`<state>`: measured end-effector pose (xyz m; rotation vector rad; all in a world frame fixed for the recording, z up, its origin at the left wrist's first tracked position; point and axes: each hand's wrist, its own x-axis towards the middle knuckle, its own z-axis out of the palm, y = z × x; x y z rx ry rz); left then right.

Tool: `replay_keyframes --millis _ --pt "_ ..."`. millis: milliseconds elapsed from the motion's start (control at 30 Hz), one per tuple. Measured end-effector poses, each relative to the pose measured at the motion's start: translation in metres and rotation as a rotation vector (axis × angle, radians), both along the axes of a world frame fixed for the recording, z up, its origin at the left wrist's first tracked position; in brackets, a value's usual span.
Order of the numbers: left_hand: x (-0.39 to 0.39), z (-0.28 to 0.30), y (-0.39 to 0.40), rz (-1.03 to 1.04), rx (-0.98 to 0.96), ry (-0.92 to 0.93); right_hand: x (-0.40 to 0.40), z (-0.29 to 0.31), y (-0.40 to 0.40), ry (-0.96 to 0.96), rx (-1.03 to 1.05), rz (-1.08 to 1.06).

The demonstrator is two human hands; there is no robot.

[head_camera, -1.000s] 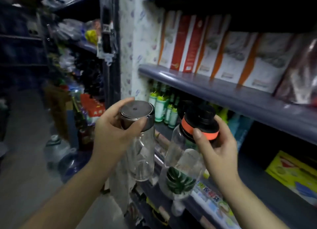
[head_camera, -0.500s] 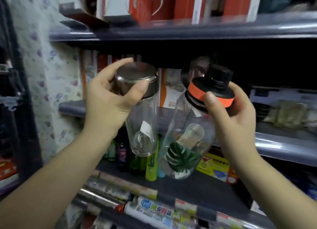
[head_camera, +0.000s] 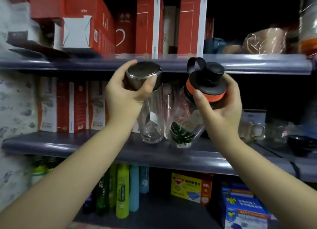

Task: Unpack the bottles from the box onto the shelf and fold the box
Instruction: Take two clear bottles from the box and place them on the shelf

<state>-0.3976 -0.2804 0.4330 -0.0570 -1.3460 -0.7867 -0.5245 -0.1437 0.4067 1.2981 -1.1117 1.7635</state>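
Note:
My left hand [head_camera: 126, 96] grips a clear glass bottle [head_camera: 151, 125] by its metal cap [head_camera: 143, 73]. My right hand [head_camera: 221, 107] holds a clear bottle with a green leaf print [head_camera: 182, 134] by its black and orange lid [head_camera: 207, 84]. Both bottles hang upright side by side, their bases just above the front of the middle grey shelf [head_camera: 120, 148]. The box is out of view.
Red and white cartons [head_camera: 73, 107] stand at the left of the middle shelf, glass mugs [head_camera: 252, 131] and a dark bowl [head_camera: 301, 143] at its right. Red boxes [head_camera: 147, 22] fill the upper shelf [head_camera: 240, 64]. Green spray bottles [head_camera: 121, 191] and yellow and blue packs sit on the lower shelf.
The view has swung up and towards the shelves. Both hands have lifted the bottles from the lower shelf's level up to the middle shelf.

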Motion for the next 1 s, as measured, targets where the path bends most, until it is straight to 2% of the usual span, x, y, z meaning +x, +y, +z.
replay_keyframes --millis 167,333,500,667,867,1000 --pt "-0.033 -0.004 -0.007 0.0 0.042 -0.045 -0.023 -0.003 -0.019 -0.05 0.029 -0.028" --pt "-0.056 -0.013 -0.022 -0.016 0.146 -0.093 -0.033 -0.008 -0.027 -0.004 0.113 -0.056" --pt "-0.065 -0.021 -0.028 0.019 0.13 -0.13 -0.047 -0.02 -0.03 -0.031 0.125 -0.068" --pt "-0.08 -0.02 -0.034 0.043 0.159 -0.155 -0.059 -0.005 -0.036 -0.084 0.189 -0.08" --pt "-0.095 -0.011 -0.045 0.074 0.15 -0.209 -0.087 0.018 -0.043 -0.268 0.263 -0.106" --pt "-0.11 -0.002 -0.054 0.023 0.156 -0.281 -0.107 0.036 -0.056 -0.346 0.354 -0.123"
